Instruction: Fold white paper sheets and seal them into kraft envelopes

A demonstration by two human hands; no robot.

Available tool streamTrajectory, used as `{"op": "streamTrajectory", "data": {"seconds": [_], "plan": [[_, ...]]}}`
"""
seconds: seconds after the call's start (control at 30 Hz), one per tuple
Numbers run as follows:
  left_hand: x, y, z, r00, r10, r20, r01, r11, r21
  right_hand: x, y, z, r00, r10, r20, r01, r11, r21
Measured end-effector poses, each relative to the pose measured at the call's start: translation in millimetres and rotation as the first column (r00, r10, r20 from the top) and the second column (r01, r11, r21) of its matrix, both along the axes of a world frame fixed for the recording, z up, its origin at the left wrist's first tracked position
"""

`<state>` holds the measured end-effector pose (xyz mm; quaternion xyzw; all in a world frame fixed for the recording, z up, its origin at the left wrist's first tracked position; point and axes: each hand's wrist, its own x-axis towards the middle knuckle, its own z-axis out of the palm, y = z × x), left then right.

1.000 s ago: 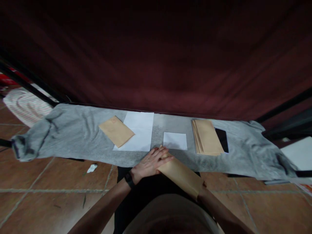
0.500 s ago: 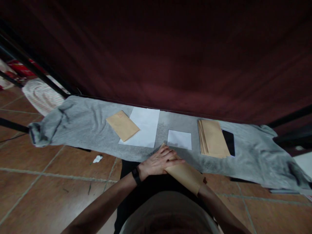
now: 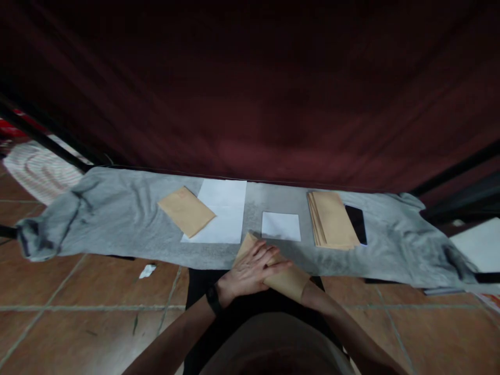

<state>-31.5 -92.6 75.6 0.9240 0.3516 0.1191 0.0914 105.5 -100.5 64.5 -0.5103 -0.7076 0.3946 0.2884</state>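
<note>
Left hand [image 3: 255,268] lay palm down across a kraft envelope [image 3: 289,284], fingers extended and slightly parted; it looked to be pressing the paper steady rather than pinching it. Right hand [image 3: 309,296] met the envelope's lower-right end; its fingers were hidden, so could not tell whether they were spread or curled, nor whether they sat inside or beneath. The envelope slanted over the lap, far corner overlapping the front of the cloth-draped counter [image 3: 383,239], probably for some support there. Just beyond lay a small white sheet [image 3: 280,226], flat, near the fingers. Leftward, a second envelope [image 3: 185,211] rested askew on a larger white sheet [image 3: 228,213], covering one side. Rightward, a fanned envelope stack [image 3: 334,221] lay apart, likely kept within easy reach; a dark phone [image 3: 356,225] showed at its far side.
</note>
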Motion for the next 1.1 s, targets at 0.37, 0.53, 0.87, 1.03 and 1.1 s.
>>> {"op": "streamTrajectory", "data": {"seconds": [0.37, 0.53, 0.87, 1.03, 1.1], "plan": [[-22, 12, 8.6, 0.98, 0.164, -0.112, -0.159, 0.986, 0.056, 101, 26, 9.1, 0.976, 0.118, -0.184, -0.164, 0.952, -0.259], [-44, 30, 3.4, 0.954, 0.261, -0.147, -0.252, 0.965, 0.077, 99, 41, -7.5, 0.955, -0.005, -0.298, -0.07, 0.968, -0.241], [-75, 67, 1.8, 0.92, 0.351, -0.176, -0.352, 0.936, 0.031, 104, 106, -38.5, 0.841, -0.396, 0.369, 0.33, 0.915, 0.231], [-77, 78, 1.3, 0.909, 0.354, -0.218, -0.37, 0.929, -0.035, 92, 117, -41.5, 0.747, -0.339, 0.572, 0.272, 0.941, 0.203], [-78, 79, -0.5, 0.912, 0.351, -0.212, -0.368, 0.928, -0.048, 89, 120, -42.7, 0.744, -0.319, 0.587, 0.274, 0.947, 0.167]]}}
